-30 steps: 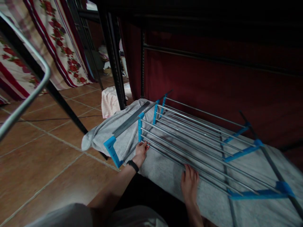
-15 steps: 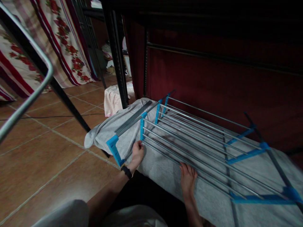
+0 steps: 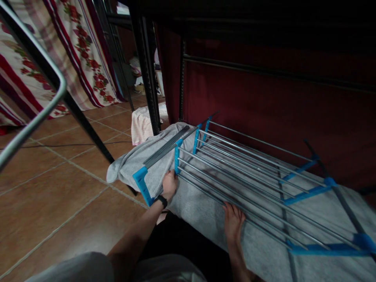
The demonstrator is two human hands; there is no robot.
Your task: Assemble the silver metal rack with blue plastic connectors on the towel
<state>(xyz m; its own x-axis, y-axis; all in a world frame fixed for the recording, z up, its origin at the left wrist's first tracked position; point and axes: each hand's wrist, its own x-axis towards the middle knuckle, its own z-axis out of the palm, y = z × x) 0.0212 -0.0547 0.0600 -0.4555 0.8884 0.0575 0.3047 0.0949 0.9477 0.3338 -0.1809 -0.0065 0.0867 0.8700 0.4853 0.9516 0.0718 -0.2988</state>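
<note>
A rack (image 3: pixel 252 172) of thin metal rods, joined by blue plastic end brackets, stands on a grey blanket before me. My left hand (image 3: pixel 169 184), with a dark band at the wrist, is closed at the lower end of a left-hand blue bracket (image 3: pixel 176 158), where the front rod begins. Its fingertips are partly hidden. Farther right along the front rod (image 3: pixel 202 192), my right hand (image 3: pixel 234 219) has its fingers curled over the metal. To the left, a separate blue end piece (image 3: pixel 141 184) shows beside several grey rods (image 3: pixel 166 145) lying on the blanket.
The grey blanket (image 3: pixel 190 211) covers a low surface under a black metal frame (image 3: pixel 148 78). Behind hangs a dark red cloth (image 3: pixel 249 102). A bent metal tube (image 3: pixel 49 103) crosses the left foreground. Tiled floor (image 3: pixel 73 196) and a flowered curtain (image 3: pixel 88 58) lie left.
My left hand has turned slightly and shifted a little up and left at the bracket end. My right hand stays on the front rod. The view has moved slightly.
</note>
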